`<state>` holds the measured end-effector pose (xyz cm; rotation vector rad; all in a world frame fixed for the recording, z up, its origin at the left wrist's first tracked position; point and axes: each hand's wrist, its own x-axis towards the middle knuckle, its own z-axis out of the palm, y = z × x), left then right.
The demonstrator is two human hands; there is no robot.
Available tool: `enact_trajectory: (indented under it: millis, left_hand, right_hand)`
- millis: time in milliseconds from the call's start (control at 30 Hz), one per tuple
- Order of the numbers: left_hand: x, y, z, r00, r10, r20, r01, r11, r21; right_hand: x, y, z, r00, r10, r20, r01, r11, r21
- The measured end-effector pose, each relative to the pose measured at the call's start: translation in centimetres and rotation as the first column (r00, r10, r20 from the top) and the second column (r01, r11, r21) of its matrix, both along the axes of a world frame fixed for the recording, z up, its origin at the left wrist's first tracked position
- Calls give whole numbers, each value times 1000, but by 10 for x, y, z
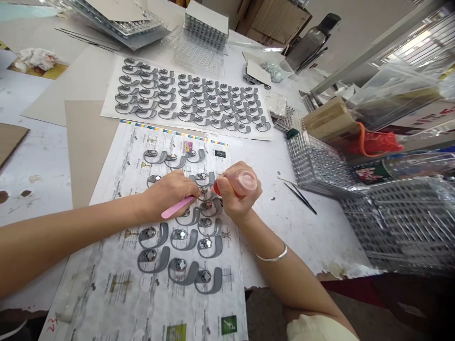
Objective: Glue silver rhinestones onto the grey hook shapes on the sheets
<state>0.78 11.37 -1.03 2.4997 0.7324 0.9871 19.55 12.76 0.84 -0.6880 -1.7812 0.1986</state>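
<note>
My left hand [172, 192] is closed round a flat pink stick [177, 207], which points back toward me. In my right fist [236, 201] is a soft translucent squeeze bottle [246, 182] with reddish contents, tipped so its base faces up. Its red nozzle end points at a grey hook-shaped part [205, 193] between the two hands; whether it touches is hidden. Several like grey parts [185, 239], each curved with a round metallic piece at one end, lie in rows on a printed paper sheet [113, 284] beneath my hands.
Beyond lies a white sheet [110, 106] with many more grey parts in rows. Black tweezers [300, 196] rest at the right. Clear plastic trays [316, 161] are stacked along the right edge, with more trays [206, 31] at the back. A dark bottle [313, 42] stands back right.
</note>
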Motion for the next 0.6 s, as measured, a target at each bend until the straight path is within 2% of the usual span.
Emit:
enact_trajectory:
  millis: [267,400,600]
  left_hand:
    - [-1,2,2,1000,3,0,-3,997,-72]
    - [-3,2,3,1000,10,20,-8,994,-114]
    - [-4,4,2,998,11,63,-3,992,-123]
  right_hand:
    - [-1,-1,-1,1000,0,-19,-1,999,-35]
    - [0,-2,-4,999,-16,-41,12,995,-100]
    - [1,-3,-8,997,-42,-60,34,991,-129]
